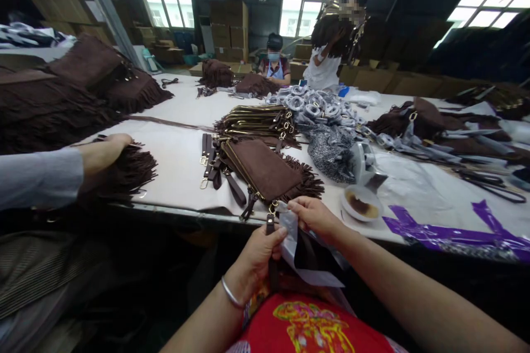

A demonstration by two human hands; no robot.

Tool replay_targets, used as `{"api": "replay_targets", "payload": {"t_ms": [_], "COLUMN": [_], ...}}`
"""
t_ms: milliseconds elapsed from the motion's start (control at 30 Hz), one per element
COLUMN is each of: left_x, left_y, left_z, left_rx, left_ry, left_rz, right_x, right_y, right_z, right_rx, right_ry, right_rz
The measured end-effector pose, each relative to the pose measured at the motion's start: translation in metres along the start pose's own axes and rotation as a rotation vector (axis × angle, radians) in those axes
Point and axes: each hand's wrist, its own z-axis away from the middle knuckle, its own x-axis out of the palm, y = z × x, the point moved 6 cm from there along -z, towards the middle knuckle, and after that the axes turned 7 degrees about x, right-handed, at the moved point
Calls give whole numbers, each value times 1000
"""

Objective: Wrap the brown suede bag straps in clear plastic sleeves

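Note:
My left hand (pixel 260 248), with a bangle at the wrist, is closed round a dark brown strap (pixel 270 226) at the table's front edge. The strap's gold clasp (pixel 273 207) meets the corner of a brown fringed pouch (pixel 267 168) lying on the table. My right hand (pixel 312 215) pinches the upper end of a pale plastic strip (pixel 290 231), which hangs down and curls toward my lap. My left thumb touches this strip too. Left of the pouch lie several short brown wrist straps (pixel 211 165) with gold rings. Part of the held strap is hidden by my fingers.
Behind the pouch is a stack of gold-zipped pouches (pixel 254 118), beside a heap of wrapped straps (pixel 318 107). A white bowl (pixel 362 202) and purple plastic (pixel 451 229) lie to the right. At left, a co-worker's hand (pixel 110 149) rests on fringed brown material. Two people are beyond the table.

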Motion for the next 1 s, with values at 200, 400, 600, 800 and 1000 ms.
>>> {"api": "replay_targets", "payload": {"t_ms": [200,400,600,800,1000], "left_x": [0,6,6,1,-6], "left_y": [0,-5,-3,5,5], "left_z": [-4,-4,-3,6,36], "left_rx": [60,11,-17,-82,-181], "left_ry": [55,12,21,-8,-295], "left_rz": [-66,-83,-87,-177,-493], "right_x": [13,-5,-3,-7,-10], "right_y": [20,4,13,17,43], "right_z": [27,19,16,29,49], "right_rx": [116,-58,-116,-93,18], "right_ry": [-82,156,220,192,138], "right_rz": [-162,99,114,136,131]}}
